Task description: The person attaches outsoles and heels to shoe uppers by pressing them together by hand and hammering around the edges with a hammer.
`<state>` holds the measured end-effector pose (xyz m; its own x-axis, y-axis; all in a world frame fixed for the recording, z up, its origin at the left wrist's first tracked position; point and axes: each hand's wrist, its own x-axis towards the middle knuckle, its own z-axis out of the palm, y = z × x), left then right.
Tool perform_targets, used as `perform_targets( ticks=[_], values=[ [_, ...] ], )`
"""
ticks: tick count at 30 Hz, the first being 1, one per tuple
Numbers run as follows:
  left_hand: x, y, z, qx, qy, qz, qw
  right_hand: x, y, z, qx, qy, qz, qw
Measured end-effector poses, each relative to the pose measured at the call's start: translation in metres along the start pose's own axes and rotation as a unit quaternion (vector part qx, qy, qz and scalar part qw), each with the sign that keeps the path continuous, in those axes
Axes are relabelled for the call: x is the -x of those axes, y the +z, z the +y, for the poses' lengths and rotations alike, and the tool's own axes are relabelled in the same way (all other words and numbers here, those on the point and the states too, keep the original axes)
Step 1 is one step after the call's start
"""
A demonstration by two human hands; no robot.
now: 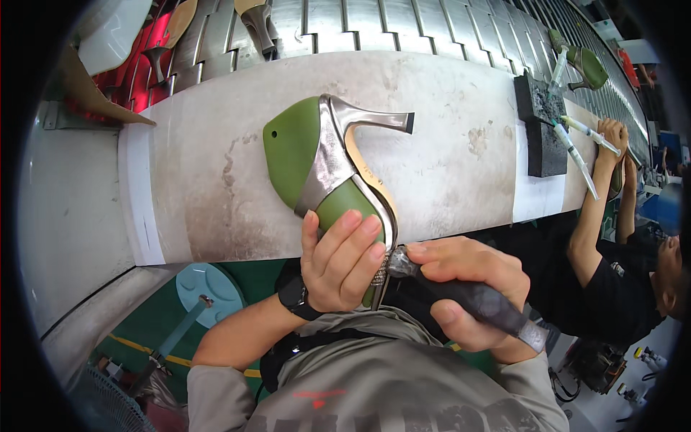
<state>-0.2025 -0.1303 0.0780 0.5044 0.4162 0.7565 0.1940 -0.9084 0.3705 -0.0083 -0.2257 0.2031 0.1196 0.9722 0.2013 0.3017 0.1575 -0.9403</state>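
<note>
A metallic silver high-heeled shoe (332, 169) on a green shoe last (291, 151) lies on its side over the worktable, its heel pointing right and its toe end toward me. My left hand (342, 263) is wrapped over its front part, fingers closed on it. In my right hand (471, 277) is a dark-handled tool (475, 299) with a rounded metal head. That head meets or nearly meets the edge of the sole by a glittery band (380, 273) near the toe. My left palm hides part of the toe.
Beyond the pale, stained worktable (446, 173) runs a metal slat conveyor (425, 29) carrying more heeled shoes (255, 25). A black block (540, 137) with syringes (576, 158) stands at the right. A co-worker's arms (597, 180) reach in there. A blue round stool (209, 295) is below left.
</note>
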Motion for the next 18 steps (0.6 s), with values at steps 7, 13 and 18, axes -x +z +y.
perform_targets(
  ticks=[7, 13, 18],
  values=[
    [0.001, 0.002, 0.000, -0.021, 0.010, 0.012, 1.000, -0.020, -0.012, -0.011, -0.015, 0.058, -0.028, 0.998],
    [0.005, 0.002, -0.002, -0.020, 0.018, 0.010, 1.000, -0.045, -0.026, -0.028, -0.103, 0.312, -0.059, 0.943],
    [0.006, 0.001, 0.002, -0.019, 0.013, 0.004, 1.000, -0.063, -0.032, -0.017, -0.132, 0.347, -0.064, 0.926]
  ],
)
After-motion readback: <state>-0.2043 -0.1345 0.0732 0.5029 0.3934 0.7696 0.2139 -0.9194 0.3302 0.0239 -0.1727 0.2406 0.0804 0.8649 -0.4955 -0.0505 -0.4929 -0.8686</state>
